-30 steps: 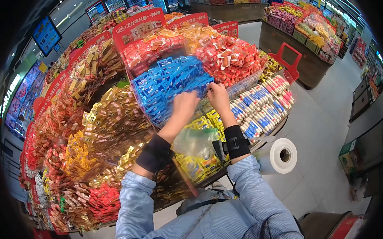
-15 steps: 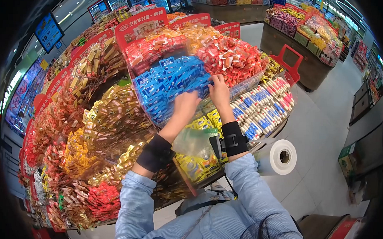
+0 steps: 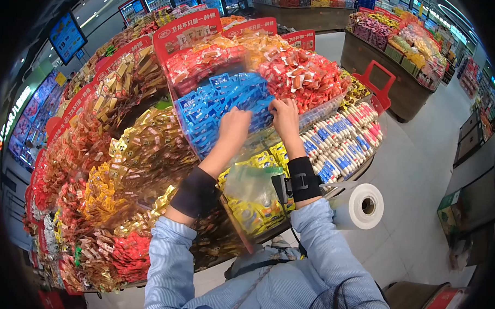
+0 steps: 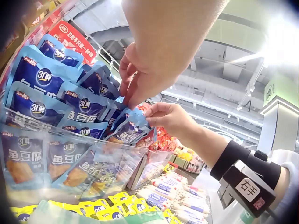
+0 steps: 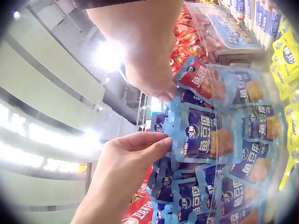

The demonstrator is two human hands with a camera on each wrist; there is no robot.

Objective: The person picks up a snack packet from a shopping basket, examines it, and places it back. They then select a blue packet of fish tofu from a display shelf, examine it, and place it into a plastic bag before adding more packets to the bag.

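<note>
Blue snack packets point(image 3: 205, 107) fill a clear-walled bin below both hands. My left hand point(image 3: 235, 126) is over the right part of the pile; in the right wrist view its thumb and forefinger pinch the edge of an upright blue packet point(image 5: 198, 133). At the bin's right edge is my right hand point(image 3: 285, 120), close beside the left. In the left wrist view, thumb and forefinger of the right hand point(image 4: 170, 121) pinch the top corner of a blue packet point(image 4: 128, 128). The right hand's other fingers are partly hidden.
Red-wrapped snacks point(image 3: 305, 75) lie behind the right hand, white-and-blue sticks point(image 3: 335, 141) to the right. Nearer are yellow packets point(image 3: 256, 209) under a clear plastic bag point(image 3: 249, 184). A roll of bags point(image 3: 360, 206) sticks out beside the right forearm.
My left hand has moved a little up and to the left over the blue packets. The right hand has stayed near the bin's right edge, its fingers slightly shifted.
</note>
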